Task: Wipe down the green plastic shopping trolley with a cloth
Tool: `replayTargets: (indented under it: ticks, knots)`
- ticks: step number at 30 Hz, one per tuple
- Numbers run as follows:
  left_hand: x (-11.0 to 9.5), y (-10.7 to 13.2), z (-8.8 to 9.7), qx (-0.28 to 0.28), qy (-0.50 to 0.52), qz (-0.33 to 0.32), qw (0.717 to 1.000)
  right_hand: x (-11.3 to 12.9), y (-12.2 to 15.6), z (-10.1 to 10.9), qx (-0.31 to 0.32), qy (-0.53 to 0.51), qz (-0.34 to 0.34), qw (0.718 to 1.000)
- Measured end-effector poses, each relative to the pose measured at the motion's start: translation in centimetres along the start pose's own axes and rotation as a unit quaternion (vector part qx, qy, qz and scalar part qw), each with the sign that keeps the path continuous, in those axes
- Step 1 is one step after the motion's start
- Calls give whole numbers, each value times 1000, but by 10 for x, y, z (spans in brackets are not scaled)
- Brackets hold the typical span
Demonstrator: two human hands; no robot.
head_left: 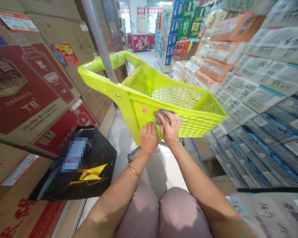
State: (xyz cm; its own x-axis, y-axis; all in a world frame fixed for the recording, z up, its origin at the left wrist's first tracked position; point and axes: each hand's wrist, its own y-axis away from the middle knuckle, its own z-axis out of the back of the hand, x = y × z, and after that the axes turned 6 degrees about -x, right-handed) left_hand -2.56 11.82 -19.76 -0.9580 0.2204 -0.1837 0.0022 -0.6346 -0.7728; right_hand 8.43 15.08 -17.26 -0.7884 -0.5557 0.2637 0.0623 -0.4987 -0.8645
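A lime-green plastic shopping cart stands right in front of my knees, its side panel facing me. My right hand is closed on a crumpled grey-brown cloth and presses it against the panel near the mesh holes. Beside it, my left hand rests at the panel's lower part with its fingers curled; whether they grip the edge of a hole or something else is hidden. A small orange sticker shows on the panel, just above and left of my hands.
Stacked cardboard cartons wall the left side. Against them stands a black bag with a phone-like screen and a yellow piece on it. Packs of paper goods pile up on the right. A tiled aisle runs behind the cart toward a red counter.
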Motion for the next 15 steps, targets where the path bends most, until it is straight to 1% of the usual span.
replayTargets:
  ticks: [3, 9, 12, 15]
  knots:
    - [2, -1, -1, -7, 6, -3, 1000, -4, 10, -8, 13, -6, 8, 1000]
    - [9, -1, -5, -15, 14, 3, 1000, -14, 43, -25, -36, 15, 38, 999]
    - [11, 0, -7, -37, 15, -12, 999, -16, 53, -28, -54, 42, 62, 996]
    - [11, 2, -9, -58, 18, -22, 998, -16, 55, -26, -74, 62, 94, 991]
